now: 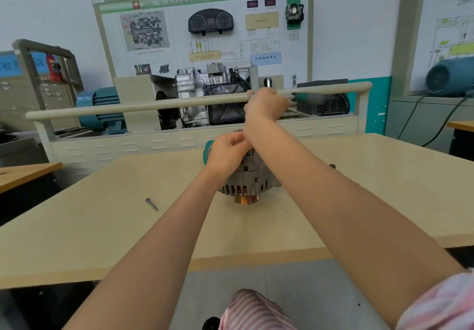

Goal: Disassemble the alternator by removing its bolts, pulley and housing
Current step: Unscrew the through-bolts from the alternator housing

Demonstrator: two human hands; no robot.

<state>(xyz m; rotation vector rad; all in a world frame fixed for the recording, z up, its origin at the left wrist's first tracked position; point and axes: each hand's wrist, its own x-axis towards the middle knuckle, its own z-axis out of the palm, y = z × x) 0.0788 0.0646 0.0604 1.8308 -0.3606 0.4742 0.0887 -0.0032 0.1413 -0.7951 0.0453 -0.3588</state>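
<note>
We're looking down on one pale table [107, 229], its near edge running across the bottom and its far edge butting against one cream railed training stand [195, 103] with a single wall panel [205, 29] behind. Wide bare tabletop opens to the left and to the right of centre, plenty of room for both arms. One alternator [250, 182] stands mid-table toward the far side, its one copper-coloured pulley [246, 198] facing down at the near end, touching the tabletop. Our left hand [227, 154] sits on top of the alternator, fingers curled tight and pinching something small up there, too hidden to name. Our right hand [266, 105] is raised above and beyond it, fingers wrapped round one tool with a green handle [305, 98] poking out to the right, blurred. One teal object [209, 147] peeks out behind the left hand. One loose bolt [151, 204] lies alone on the left of the alternator, well apart from it.
</note>
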